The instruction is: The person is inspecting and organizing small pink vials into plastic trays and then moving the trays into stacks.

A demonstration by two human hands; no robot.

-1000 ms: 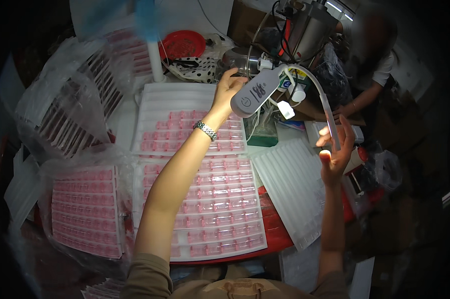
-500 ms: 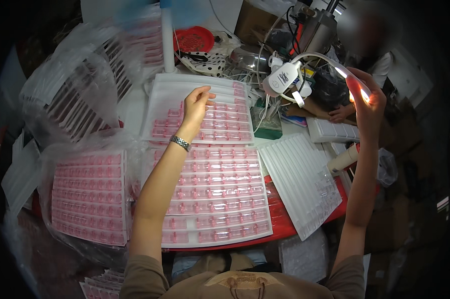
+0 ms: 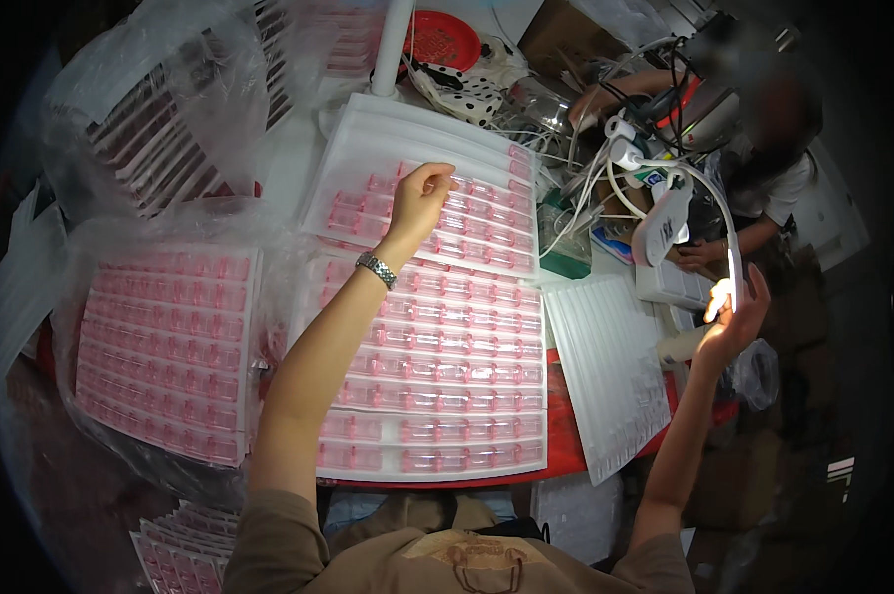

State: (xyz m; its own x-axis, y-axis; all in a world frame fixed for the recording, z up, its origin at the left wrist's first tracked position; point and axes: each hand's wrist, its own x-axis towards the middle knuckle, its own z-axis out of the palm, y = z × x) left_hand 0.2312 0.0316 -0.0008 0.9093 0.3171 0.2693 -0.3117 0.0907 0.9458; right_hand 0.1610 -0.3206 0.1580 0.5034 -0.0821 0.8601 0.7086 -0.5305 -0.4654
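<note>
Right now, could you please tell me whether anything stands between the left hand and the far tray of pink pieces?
Nothing visible stands between the left hand and the far tray of pink pieces; the lamp is off to the right, at the right hand.

- Left hand [image 3: 422,203]: fingers curled, over upper white tray [image 3: 360,139] of pink clear pieces; metal watch [image 3: 377,269] on wrist.
- Right hand [image 3: 736,332]: lit end of curved white lamp [image 3: 734,259] between thumb and fingers.
- Lower tray [image 3: 392,433], similar pieces, nearer body.
- Ribbed white sheet [image 3: 605,361], right of it.
- Plastic-wrapped pink tray [image 3: 165,342], left.
- Green box [image 3: 566,247], beside white cables [image 3: 597,188].
- Red plate [image 3: 443,42], far side.
</note>
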